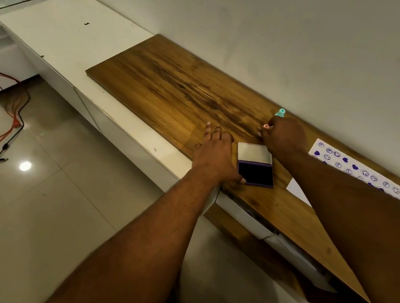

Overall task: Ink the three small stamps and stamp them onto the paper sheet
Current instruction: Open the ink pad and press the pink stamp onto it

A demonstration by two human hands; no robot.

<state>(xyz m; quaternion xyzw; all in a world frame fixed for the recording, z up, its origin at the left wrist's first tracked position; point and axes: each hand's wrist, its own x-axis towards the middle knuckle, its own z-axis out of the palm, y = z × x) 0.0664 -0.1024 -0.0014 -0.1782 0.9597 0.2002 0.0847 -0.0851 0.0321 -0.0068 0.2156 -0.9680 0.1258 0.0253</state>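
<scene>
Left hand (215, 154) flat on wooden table (172, 86), fingers straight, thumb touching open purple ink pad (256, 166) just right of it. Right hand (286, 136) beyond pad, fingertips pinching small pink stamp (266, 126). Teal stamp (281, 112) pokes out behind its knuckles. Paper sheet (366, 166) with purple prints right of right hand, partly under forearm.

One wide-angle camera on the person's head looks forward and down, tilted, so the bench (172, 86) runs slantwise from upper left to lower right. It is near: both forearms enter at the bottom, the left hand (215, 158) reaching the bench's near edge and the right hand (286, 136) its far edge. Wall (292, 34) fills the top, floor (39, 204) the lower left.
</scene>
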